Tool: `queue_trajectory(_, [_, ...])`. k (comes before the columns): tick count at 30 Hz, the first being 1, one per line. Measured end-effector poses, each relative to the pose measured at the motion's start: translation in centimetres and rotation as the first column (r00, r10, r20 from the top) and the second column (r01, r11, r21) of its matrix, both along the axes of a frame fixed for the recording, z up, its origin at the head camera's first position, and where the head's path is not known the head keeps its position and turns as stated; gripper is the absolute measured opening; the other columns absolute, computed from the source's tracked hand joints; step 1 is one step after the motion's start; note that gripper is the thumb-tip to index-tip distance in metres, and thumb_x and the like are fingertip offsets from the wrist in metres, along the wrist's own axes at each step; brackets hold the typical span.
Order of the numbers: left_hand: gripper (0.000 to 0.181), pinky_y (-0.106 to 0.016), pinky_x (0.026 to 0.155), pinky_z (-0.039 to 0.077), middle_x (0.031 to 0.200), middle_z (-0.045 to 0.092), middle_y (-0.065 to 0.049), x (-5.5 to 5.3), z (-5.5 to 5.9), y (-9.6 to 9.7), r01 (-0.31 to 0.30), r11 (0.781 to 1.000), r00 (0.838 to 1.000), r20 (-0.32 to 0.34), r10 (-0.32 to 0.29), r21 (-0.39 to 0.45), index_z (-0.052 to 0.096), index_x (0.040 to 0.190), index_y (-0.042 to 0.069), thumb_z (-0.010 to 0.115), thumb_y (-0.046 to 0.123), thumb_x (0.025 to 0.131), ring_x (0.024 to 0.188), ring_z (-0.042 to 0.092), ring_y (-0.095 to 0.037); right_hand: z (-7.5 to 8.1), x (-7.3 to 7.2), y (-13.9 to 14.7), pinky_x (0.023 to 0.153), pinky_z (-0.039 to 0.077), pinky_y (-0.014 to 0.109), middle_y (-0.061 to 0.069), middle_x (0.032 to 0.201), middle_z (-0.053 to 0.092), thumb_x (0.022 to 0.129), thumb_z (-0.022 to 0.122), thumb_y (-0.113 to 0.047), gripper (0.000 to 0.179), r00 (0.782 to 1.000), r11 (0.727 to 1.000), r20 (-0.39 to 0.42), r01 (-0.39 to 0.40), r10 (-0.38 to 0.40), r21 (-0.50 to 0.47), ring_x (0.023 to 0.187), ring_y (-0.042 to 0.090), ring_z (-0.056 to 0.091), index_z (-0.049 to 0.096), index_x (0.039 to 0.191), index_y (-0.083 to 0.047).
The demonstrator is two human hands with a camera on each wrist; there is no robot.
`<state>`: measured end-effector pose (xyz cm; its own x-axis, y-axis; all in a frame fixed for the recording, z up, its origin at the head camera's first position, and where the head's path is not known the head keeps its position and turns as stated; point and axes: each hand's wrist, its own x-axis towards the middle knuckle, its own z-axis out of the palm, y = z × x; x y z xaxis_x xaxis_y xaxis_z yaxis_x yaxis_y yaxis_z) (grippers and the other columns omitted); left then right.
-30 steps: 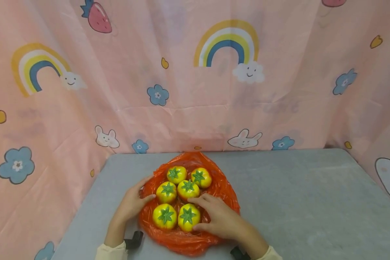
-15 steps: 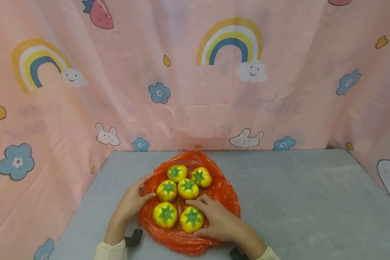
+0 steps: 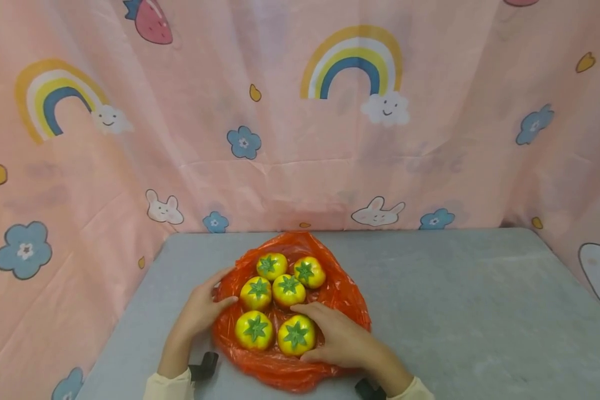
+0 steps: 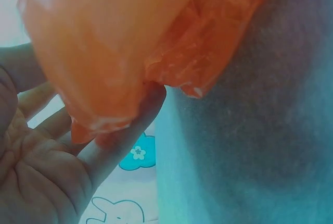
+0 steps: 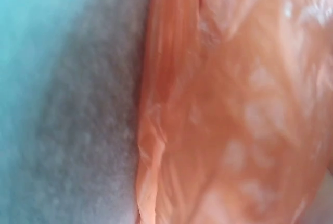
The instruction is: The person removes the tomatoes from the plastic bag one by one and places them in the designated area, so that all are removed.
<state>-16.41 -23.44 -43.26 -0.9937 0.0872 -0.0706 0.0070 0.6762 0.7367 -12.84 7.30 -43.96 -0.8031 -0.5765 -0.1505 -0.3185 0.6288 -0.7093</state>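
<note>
Several yellow tomatoes with star-shaped green tops lie on a spread red-orange plastic bag [image 3: 290, 375] in the head view. My left hand [image 3: 202, 305] is at the bag's left edge, the thumb over the rim and the fingers along its outer side. In the left wrist view, the bag's film [image 4: 104, 52] hangs between that hand's thumb and its fairly straight fingers [image 4: 125, 135]. My right hand [image 3: 337, 336] holds the front right tomato [image 3: 296, 335] between thumb and index finger. Only the crinkled bag [image 5: 223, 109] and tabletop show in the right wrist view.
The bag lies on a grey table [image 3: 470, 311] that reaches well to the right. A pink printed curtain [image 3: 300, 183] stands along the table's back and both sides. Black wrist mounts [image 3: 205, 366] show under the forearms.
The front right tomato has shifted slightly right, away from the front left one, with my right hand around it. My left hand has stayed at the bag's edge.
</note>
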Motion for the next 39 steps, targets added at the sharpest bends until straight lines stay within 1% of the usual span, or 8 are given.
queue_trajectory(4, [0.067, -0.055, 0.107, 0.047, 0.154, 0.046, -0.013, 0.0, 0.0, 0.0, 0.006, 1.000, 1.000, 0.002, -0.006, -0.008, 0.044, 0.150, 0.021, 0.073, 0.016, 0.090, 0.138, 0.048, -0.039, 0.2, 0.1, 0.4, 0.107, 0.047, 0.056, -0.002, 0.144, 0.051, 0.080, 0.079, -0.048, 0.070, 1.000, 1.000, -0.001, -0.019, 0.019, -0.011, 0.131, 0.025, 0.052, 0.049, 0.143, -0.038])
queue_trajectory(8, [0.066, -0.055, 0.107, 0.047, 0.153, 0.047, -0.014, 0.0, 0.1, 0.1, 0.013, 1.000, 1.000, -0.007, -0.013, -0.007, 0.044, 0.150, 0.020, 0.073, 0.016, 0.090, 0.137, 0.048, -0.039, 0.3, 0.2, 0.4, 0.105, 0.049, 0.054, -0.006, 0.137, 0.053, 0.080, 0.078, -0.050, 0.065, 1.000, 1.000, -0.007, -0.018, 0.018, -0.008, 0.125, 0.020, 0.055, 0.053, 0.139, -0.040])
queue_trajectory(13, [0.066, -0.055, 0.107, 0.048, 0.153, 0.047, -0.014, -0.1, 0.0, 0.0, 0.016, 1.000, 1.000, -0.015, -0.016, -0.012, 0.045, 0.150, 0.019, 0.073, 0.015, 0.090, 0.136, 0.050, -0.039, 0.7, 0.2, 0.3, 0.108, 0.047, 0.056, -0.004, 0.142, 0.052, 0.078, 0.079, -0.051, 0.066, 1.000, 1.000, -0.021, 0.012, -0.012, -0.008, 0.132, 0.024, 0.052, 0.054, 0.138, -0.037])
queue_trajectory(18, [0.066, -0.054, 0.107, 0.048, 0.153, 0.047, -0.014, -0.1, -0.1, 0.0, 0.019, 1.000, 1.000, -0.025, -0.020, -0.018, 0.045, 0.149, 0.019, 0.073, 0.014, 0.090, 0.136, 0.050, -0.039, 1.6, 0.4, 0.2, 0.104, 0.050, 0.054, -0.005, 0.141, 0.052, 0.077, 0.080, -0.052, 0.067, 0.998, 0.998, -0.018, 0.054, -0.054, -0.019, 0.126, 0.021, 0.054, 0.055, 0.138, -0.037])
queue_trajectory(22, [0.065, -0.055, 0.107, 0.048, 0.153, 0.047, -0.015, -0.1, 0.0, 0.0, 0.018, 1.000, 0.999, -0.030, -0.018, -0.020, 0.045, 0.149, 0.018, 0.073, 0.014, 0.090, 0.135, 0.050, -0.040, 2.5, 0.9, 0.4, 0.105, 0.049, 0.056, -0.002, 0.144, 0.051, 0.077, 0.079, -0.054, 0.070, 0.995, 0.995, 0.011, 0.095, -0.095, -0.025, 0.127, 0.023, 0.053, 0.055, 0.139, -0.033])
queue_trajectory(29, [0.065, -0.054, 0.104, 0.050, 0.153, 0.047, -0.015, 0.0, -0.1, 0.1, 0.002, 1.000, 1.000, -0.019, -0.003, -0.024, 0.046, 0.149, 0.019, 0.073, 0.015, 0.090, 0.133, 0.052, -0.039, 3.4, 2.0, 0.7, 0.109, 0.046, 0.055, -0.004, 0.144, 0.054, 0.077, 0.079, -0.055, 0.073, 0.993, 0.992, -0.002, 0.120, -0.120, -0.040, 0.132, 0.022, 0.052, 0.054, 0.140, -0.029])
queue_trajectory(33, [0.066, -0.055, 0.106, 0.049, 0.152, 0.047, -0.016, 0.0, -0.1, 0.1, 0.002, 0.999, 1.000, -0.023, -0.003, -0.032, 0.045, 0.149, 0.018, 0.073, 0.015, 0.090, 0.134, 0.051, -0.040, 3.5, 2.2, 0.7, 0.108, 0.047, 0.055, -0.004, 0.143, 0.054, 0.077, 0.079, -0.055, 0.073, 0.992, 0.991, 0.001, 0.126, -0.126, -0.051, 0.131, 0.022, 0.053, 0.053, 0.140, -0.030])
queue_trajectory(39, [0.065, -0.055, 0.105, 0.050, 0.152, 0.048, -0.015, 0.0, 0.0, 0.1, -0.004, 1.000, 1.000, -0.016, 0.003, -0.023, 0.046, 0.149, 0.019, 0.073, 0.015, 0.090, 0.133, 0.053, -0.039, 3.2, 1.7, 1.1, 0.110, 0.045, 0.056, -0.003, 0.143, 0.056, 0.077, 0.082, -0.048, 0.072, 0.986, 0.983, -0.002, 0.165, -0.166, -0.081, 0.133, 0.024, 0.052, 0.053, 0.141, -0.028])
